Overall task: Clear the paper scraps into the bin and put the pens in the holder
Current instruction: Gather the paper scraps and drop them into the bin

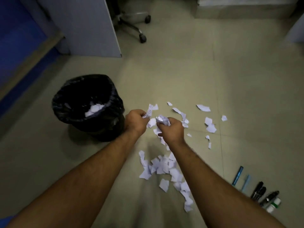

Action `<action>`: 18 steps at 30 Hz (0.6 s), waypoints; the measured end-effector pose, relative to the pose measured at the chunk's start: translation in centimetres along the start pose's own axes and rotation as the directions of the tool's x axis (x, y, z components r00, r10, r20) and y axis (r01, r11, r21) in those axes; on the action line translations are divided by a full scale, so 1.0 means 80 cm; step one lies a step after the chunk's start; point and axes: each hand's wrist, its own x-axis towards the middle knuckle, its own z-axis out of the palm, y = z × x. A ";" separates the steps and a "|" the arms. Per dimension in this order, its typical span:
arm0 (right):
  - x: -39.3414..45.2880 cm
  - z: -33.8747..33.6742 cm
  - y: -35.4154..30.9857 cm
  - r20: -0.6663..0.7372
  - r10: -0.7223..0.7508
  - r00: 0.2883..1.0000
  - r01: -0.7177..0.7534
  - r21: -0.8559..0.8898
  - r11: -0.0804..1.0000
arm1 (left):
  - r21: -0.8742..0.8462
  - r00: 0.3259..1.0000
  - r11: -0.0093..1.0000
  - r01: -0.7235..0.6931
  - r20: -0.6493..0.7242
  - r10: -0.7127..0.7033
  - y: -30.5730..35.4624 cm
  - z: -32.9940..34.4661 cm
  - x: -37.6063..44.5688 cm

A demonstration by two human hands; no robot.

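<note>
White paper scraps [164, 167] lie scattered over the tiled floor in front of me. My left hand [135, 120] grips a strip of paper scrap just right of the bin. My right hand [171, 130] holds a crumpled bunch of scraps beside it. The black-lined bin [85, 104] stands on the floor to the left, with some white paper inside. Several pens and markers [256, 189] lie in a row on the floor at the lower right. No pen holder is in view.
An office chair base with castors [139, 28] stands at the back beside a grey desk panel [92, 25]. A blue wall [18, 41] runs along the left. A white cabinet stands at the far right.
</note>
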 end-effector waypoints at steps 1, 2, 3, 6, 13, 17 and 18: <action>-0.004 0.012 -0.020 0.020 -0.018 1.000 0.017 0.036 0.999 | 0.001 1.000 1.000 -0.008 -0.028 0.008 0.007 -0.023 0.004; -0.006 0.031 -0.045 0.040 -0.042 0.998 0.040 0.050 0.998 | 0.000 0.998 1.000 -0.017 -0.066 0.017 0.014 -0.052 0.012; -0.007 0.049 -0.069 0.051 -0.066 0.996 0.063 0.065 0.996 | -0.008 0.994 1.000 -0.029 -0.103 0.028 0.020 -0.077 0.019; -0.014 0.117 -0.129 0.070 -0.166 0.984 0.164 0.032 0.986 | -0.026 0.979 0.998 -0.056 -0.200 0.050 0.022 -0.150 0.042; -0.027 0.253 -0.183 0.244 -0.305 0.921 0.369 -0.292 0.882 | -0.113 0.936 0.993 0.044 -0.342 -0.080 -0.077 -0.255 0.098; -0.014 0.291 -0.181 0.380 -0.266 0.886 0.450 -0.565 0.691 | -0.115 0.954 0.992 0.050 -0.288 -0.082 -0.112 -0.249 0.115; -0.013 0.292 -0.181 0.405 -0.259 0.877 0.468 -0.595 0.653 | -0.121 0.957 0.992 0.037 -0.282 -0.070 -0.113 -0.246 0.115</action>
